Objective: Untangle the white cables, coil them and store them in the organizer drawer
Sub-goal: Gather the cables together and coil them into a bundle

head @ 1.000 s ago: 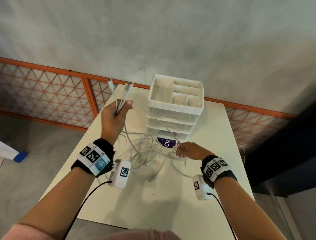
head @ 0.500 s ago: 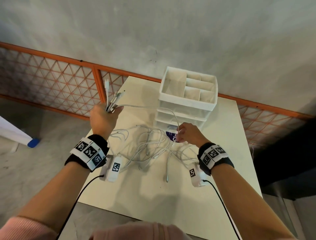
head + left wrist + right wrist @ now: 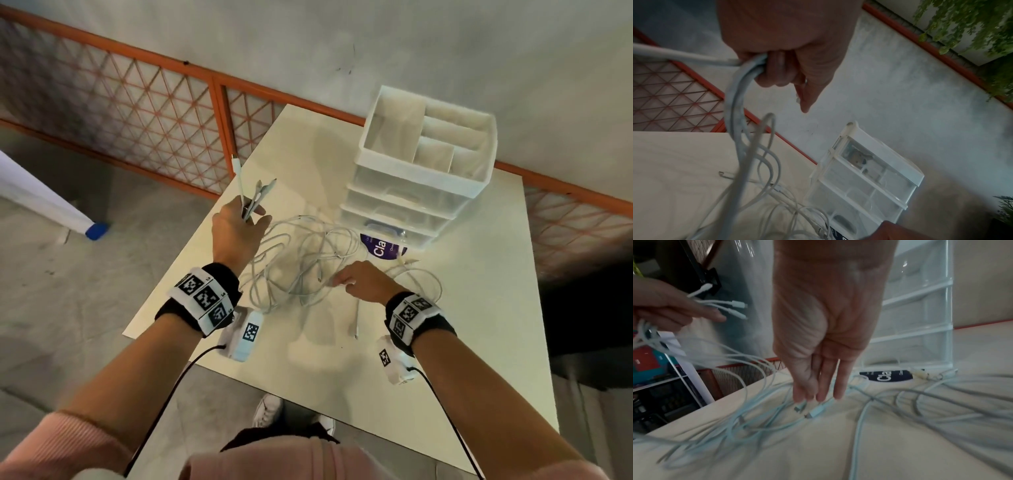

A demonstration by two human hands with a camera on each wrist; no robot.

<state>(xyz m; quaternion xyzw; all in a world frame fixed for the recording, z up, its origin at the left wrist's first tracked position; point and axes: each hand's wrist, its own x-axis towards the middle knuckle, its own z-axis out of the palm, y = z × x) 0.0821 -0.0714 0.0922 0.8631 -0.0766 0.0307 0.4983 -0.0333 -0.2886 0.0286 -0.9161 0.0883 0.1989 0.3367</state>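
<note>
A tangle of white cables (image 3: 301, 260) lies on the pale table (image 3: 462, 325), left of and in front of the organizer. My left hand (image 3: 239, 229) is raised over the table's left edge and grips a bunch of cable ends (image 3: 251, 195), plugs sticking up; strands (image 3: 740, 129) hang from the fist. My right hand (image 3: 356, 279) hovers low over the tangle with straight fingers (image 3: 818, 386) pointing down at loose plugs (image 3: 816, 411), holding nothing. The white and clear organizer (image 3: 418, 178) with drawers stands at the back of the table.
A round dark-blue lid or label reading "Cla" (image 3: 382, 248) lies at the organizer's foot. An orange lattice fence (image 3: 137, 113) runs behind the table below a grey wall. My white shoes (image 3: 267, 409) show under the near edge.
My right hand let go of the strand near the organizer and moved back toward me, over the tangle. My left hand dropped lower and further left, still gripping the cable ends.
</note>
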